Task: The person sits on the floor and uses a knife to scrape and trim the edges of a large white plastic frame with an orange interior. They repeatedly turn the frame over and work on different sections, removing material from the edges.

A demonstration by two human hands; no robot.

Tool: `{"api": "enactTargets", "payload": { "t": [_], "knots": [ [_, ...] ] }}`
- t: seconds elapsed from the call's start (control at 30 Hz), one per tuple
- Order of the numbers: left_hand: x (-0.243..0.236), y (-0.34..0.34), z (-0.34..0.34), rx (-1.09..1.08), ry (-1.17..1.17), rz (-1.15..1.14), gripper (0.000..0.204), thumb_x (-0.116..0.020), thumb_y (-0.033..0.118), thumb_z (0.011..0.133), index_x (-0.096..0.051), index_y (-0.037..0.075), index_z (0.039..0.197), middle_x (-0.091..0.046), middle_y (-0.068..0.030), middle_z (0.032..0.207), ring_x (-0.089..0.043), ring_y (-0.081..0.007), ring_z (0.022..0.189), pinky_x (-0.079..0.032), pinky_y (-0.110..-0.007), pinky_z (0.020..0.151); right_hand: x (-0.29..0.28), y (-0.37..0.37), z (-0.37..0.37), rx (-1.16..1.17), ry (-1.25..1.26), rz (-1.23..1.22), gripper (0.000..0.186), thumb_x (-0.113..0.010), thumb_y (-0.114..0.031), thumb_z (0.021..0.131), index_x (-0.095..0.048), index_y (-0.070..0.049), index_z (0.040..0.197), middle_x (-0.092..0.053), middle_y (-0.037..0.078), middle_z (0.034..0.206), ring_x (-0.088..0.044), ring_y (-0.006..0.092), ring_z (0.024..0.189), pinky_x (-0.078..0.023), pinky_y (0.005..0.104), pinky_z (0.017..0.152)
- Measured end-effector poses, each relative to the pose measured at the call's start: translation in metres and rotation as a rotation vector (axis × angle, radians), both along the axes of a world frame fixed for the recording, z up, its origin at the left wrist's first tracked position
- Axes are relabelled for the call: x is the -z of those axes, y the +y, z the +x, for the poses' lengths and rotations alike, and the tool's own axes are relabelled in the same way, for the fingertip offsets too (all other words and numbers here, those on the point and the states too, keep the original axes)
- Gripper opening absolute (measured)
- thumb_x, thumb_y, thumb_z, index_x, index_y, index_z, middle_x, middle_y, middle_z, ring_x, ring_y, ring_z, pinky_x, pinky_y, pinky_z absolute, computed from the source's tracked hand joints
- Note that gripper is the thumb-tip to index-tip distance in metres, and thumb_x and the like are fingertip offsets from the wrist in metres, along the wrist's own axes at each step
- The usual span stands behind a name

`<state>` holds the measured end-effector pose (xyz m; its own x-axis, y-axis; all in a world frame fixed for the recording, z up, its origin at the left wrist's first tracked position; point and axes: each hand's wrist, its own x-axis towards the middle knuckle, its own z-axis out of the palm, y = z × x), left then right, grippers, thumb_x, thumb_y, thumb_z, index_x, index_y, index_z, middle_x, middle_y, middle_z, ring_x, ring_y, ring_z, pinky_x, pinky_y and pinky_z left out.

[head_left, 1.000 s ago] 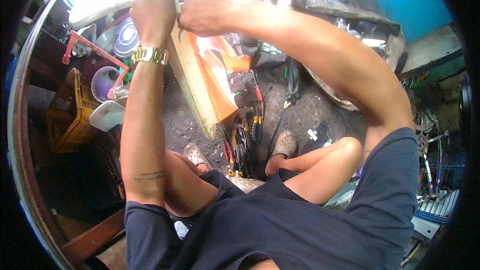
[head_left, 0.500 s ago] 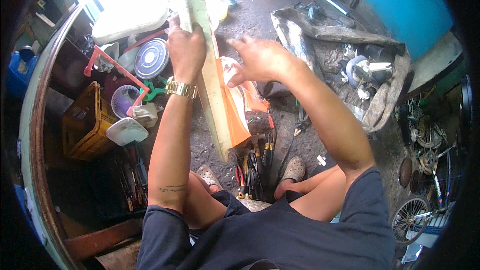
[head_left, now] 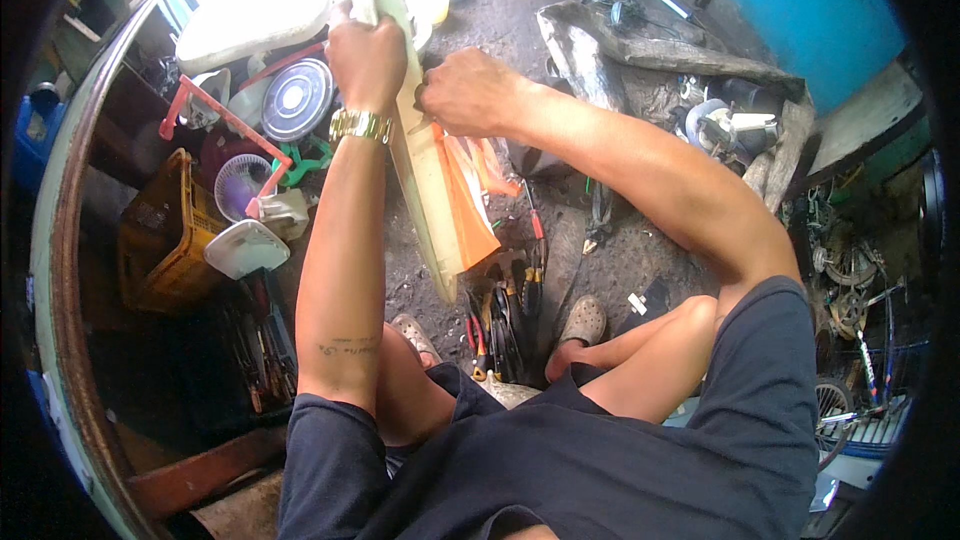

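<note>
While the L hand [head_left: 368, 60] gripped a long, pale board [head_left: 425, 185] near its upper end, fingers wrapped round the L edge, the R hand [head_left: 468, 92] sat clenched at the R edge, knuckles up, fingers curled tight. Whether the R fist pinched anything, cdn't tell; its fingertips were tucked out of sight, w/ a small dark sliver by them too tiny to ID. The L fingertips were also partly hidden behind the board, and its top end bleached out in glare. The wearer's head was cut off at the lower edge; tools in the dark at lower L were hard to make out.

The board ran between the hands, slanting down from the L grip toward the wearer's feet, lower end tapered, just above the pliers [head_left: 507, 315] and other hand tools. Along its R side, below the R fist, hung an orange sheet [head_left: 468, 210], partly white.

Nearby: a red-handled screwdriver [head_left: 535, 215] R of the sheet; a round grey lid [head_left: 298, 100] and yellow crate [head_left: 180, 240] to the L; a blue panel [head_left: 815, 25] in the upper R bkgd. A gold-coloured watch [head_left: 362, 126] circled the L wrist.
</note>
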<state>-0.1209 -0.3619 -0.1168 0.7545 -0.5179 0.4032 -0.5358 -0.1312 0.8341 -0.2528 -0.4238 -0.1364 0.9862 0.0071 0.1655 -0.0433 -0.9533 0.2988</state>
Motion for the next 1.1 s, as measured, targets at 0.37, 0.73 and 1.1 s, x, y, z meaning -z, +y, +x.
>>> {"api": "enactTargets", "payload": {
  "t": [0.37,0.73,1.1],
  "knots": [
    [-0.002,-0.006,0.008,-0.058,-0.068,0.113,0.052,-0.062,0.015,0.080,-0.057,-0.006,0.128,-0.070,-0.0317,0.094,-0.069,-0.0457,0.096,-0.052,-0.049,0.090,0.063,0.041,-0.016,0.058,-0.136,0.089,0.014,-0.061,-0.015,0.083,-0.068,-0.004,0.080,-0.068,0.014,0.081,-0.072,0.0319,0.077,-0.058,0.0444,0.060],
    [-0.021,-0.016,0.003,-0.055,-0.063,0.225,0.052,-0.059,0.016,0.079,-0.055,-0.006,0.125,-0.067,-0.0351,0.108,-0.065,-0.0483,0.107,-0.050,-0.050,0.097,0.132,0.118,-0.067,0.115,-0.124,0.323,0.016,-0.062,-0.016,0.083,-0.067,-0.001,0.080,-0.068,0.015,0.077,-0.071,0.0298,0.071,-0.058,0.0420,0.061],
    [0.001,-0.050,0.088,-0.072,-0.181,-0.005,0.062,-0.060,0.024,0.081,-0.050,-0.013,0.131,-0.068,-0.0323,0.112,-0.065,-0.0452,0.108,-0.049,-0.045,0.099,0.285,0.234,-0.174,0.087,0.559,0.685,0.027,-0.064,-0.023,0.077,-0.075,-0.001,0.087,-0.074,0.019,0.086,-0.073,0.0333,0.072,-0.058,0.0491,0.063]
  ]
}}
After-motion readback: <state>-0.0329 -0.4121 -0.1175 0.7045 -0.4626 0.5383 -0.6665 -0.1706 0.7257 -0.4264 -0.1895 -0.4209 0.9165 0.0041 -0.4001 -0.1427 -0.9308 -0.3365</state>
